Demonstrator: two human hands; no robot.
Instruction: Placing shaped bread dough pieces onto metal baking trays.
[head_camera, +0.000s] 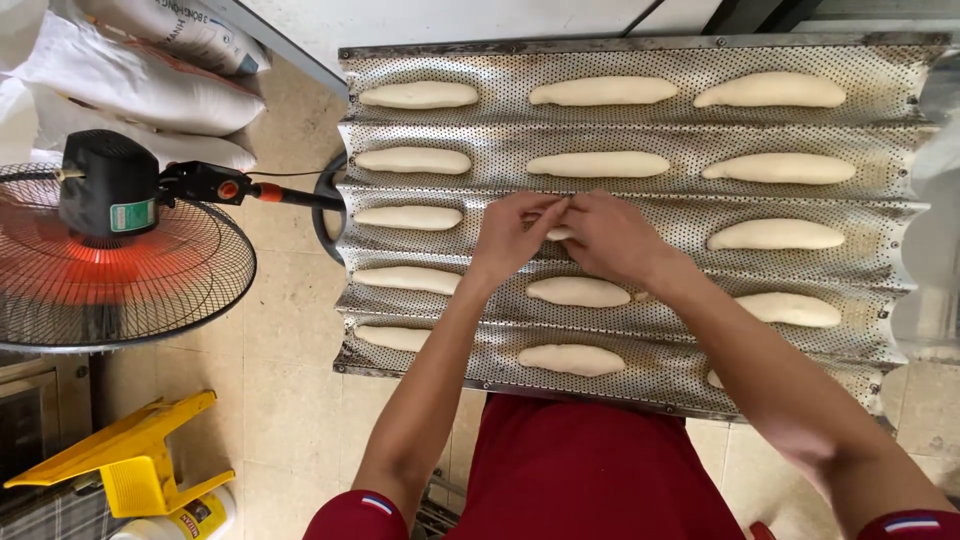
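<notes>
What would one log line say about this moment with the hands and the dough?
left hand: on dough | right hand: on same dough | place: middle groove of tray | other loaves: lying in rows | fan: left of tray

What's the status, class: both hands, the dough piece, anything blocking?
Left hand and right hand together pinching a pale dough piece. Over middle channel of the perforated corrugated metal tray. Neighbouring shaped pale dough loaves lie apart; nothing blocking.
</notes>
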